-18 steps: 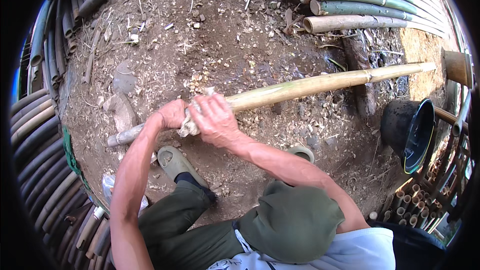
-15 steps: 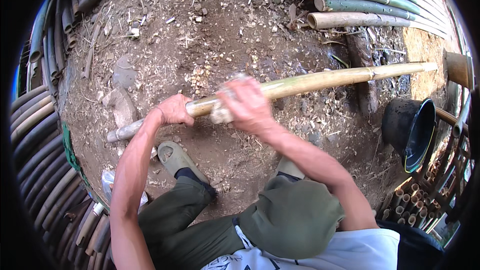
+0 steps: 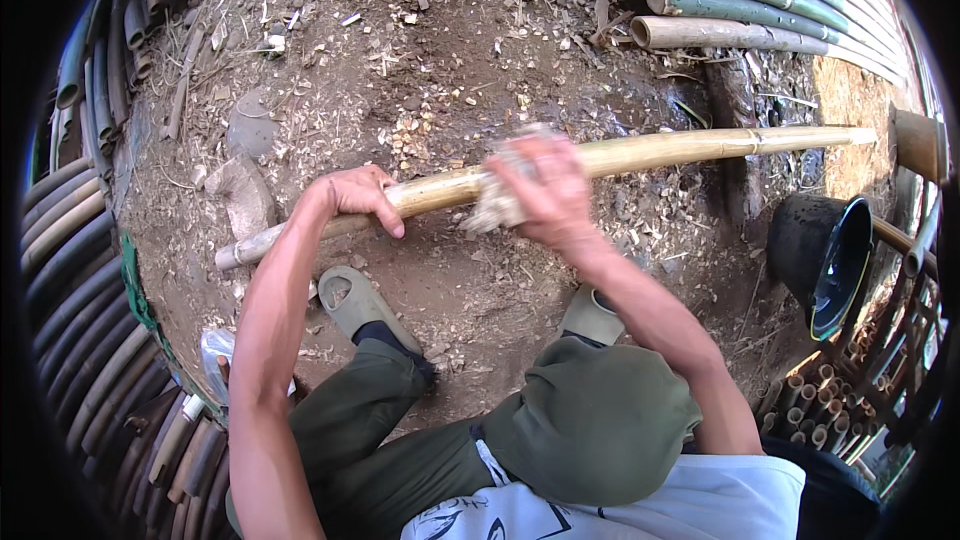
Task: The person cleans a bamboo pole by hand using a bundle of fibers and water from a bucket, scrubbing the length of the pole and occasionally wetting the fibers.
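Observation:
A long pale-yellow bamboo pole (image 3: pixel 690 148) slants across in front of me, from the lower left up toward the far right. My left hand (image 3: pixel 352 196) is wrapped round its left part, with the thumb on the near side. A wadded off-white rag (image 3: pixel 496 202) is gripped in my right hand (image 3: pixel 548 190) and pressed round the pole's middle. That hand is smeared by motion, and some of its fingers are hidden by the rag. Toward its right end the pole passes over a dark log (image 3: pixel 737 175).
A black bucket (image 3: pixel 800 250) stands tilted at the right. Green bamboo poles (image 3: pixel 740 0) are stacked at the upper right, dark ones (image 3: pixel 75 340) along the left. Cut bamboo ends (image 3: pixel 815 405) show at lower right. A wood chunk (image 3: pixel 240 198) and a flat stone (image 3: pixel 250 128) lie on the littered ground.
My right hand has slid the rag rightward along the pole. My left hand has shifted slightly to the right and up, and its thumb now sticks out.

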A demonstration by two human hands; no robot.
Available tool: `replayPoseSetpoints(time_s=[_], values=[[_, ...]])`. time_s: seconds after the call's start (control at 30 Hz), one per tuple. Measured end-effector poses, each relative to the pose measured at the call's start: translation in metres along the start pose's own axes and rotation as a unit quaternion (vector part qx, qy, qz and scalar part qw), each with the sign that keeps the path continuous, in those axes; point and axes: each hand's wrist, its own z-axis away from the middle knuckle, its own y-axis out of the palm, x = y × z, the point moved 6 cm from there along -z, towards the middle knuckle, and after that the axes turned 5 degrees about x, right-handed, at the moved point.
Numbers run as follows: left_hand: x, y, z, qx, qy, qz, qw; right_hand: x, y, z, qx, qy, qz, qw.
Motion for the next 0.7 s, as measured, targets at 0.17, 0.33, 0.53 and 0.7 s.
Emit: replayPoseSetpoints(time_s=[0.17, 0.33, 0.53, 0.7], values=[[-0.039, 0.069, 0.049, -0.51, 0.116, -0.453, 0.722, -0.179, -0.139, 0.075, -0.092, 0.183, 0.243, 0.948], [-0.045, 0.04, 0.027, -0.385, 0.083, -0.421, 0.817, 0.054, 0.019, -0.002, 0.057, 0.036, -0.004, 0.998], [-0.008, 0.025, 0.037, -0.212, 0.02, -0.311, 0.926, -0.058, -0.046, 0.039, -0.012, 0.066, 0.122, 0.99], [-0.043, 0.022, 0.023, -0.201, 0.044, -0.314, 0.927, -0.264, -0.223, 0.121, -0.014, 0.252, 0.212, 0.944]])
